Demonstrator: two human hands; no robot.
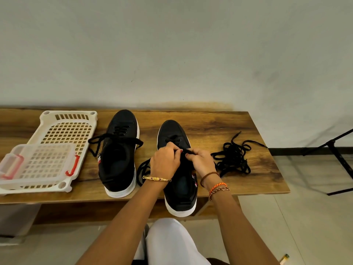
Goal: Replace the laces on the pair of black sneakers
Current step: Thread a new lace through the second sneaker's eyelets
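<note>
Both hands, left hand (165, 159) and right hand (202, 162), pinch a lace (188, 151) on the right shoe (178, 169), half laced; left of it, the other shoe (119, 155) looks laced but untied.

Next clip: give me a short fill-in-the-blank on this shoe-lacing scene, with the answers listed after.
1. Both hands pinch a black lace over the ____ sneaker of the pair.
2. The loose pile of black laces lies to the ____ of that sneaker.
3. The clear box with red latches rests on the white ____.
4. The other sneaker has its lace ends lying ____.

Answers: right; right; basket; untied
</note>
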